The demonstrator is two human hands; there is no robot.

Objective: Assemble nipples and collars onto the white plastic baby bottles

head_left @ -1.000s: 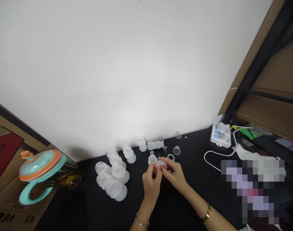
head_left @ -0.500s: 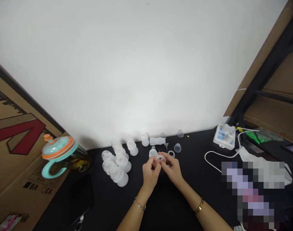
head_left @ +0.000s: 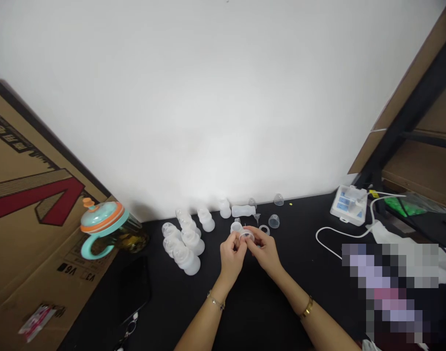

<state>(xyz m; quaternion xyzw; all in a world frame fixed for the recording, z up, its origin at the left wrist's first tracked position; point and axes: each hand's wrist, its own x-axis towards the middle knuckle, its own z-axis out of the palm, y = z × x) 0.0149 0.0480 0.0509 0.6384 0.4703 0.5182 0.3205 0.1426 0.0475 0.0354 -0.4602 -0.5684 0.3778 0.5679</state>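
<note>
Fingers [head_left: 238, 242] of both hands grip a translucent, smooth round plastic ring [head_left: 247, 235].

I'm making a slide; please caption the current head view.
Both hands, left and right, hold a white ring beside bottles on a black table.

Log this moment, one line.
left hand: on white ring | right hand: same ring | bottles: left of hands | pitcher: beside carton
</note>
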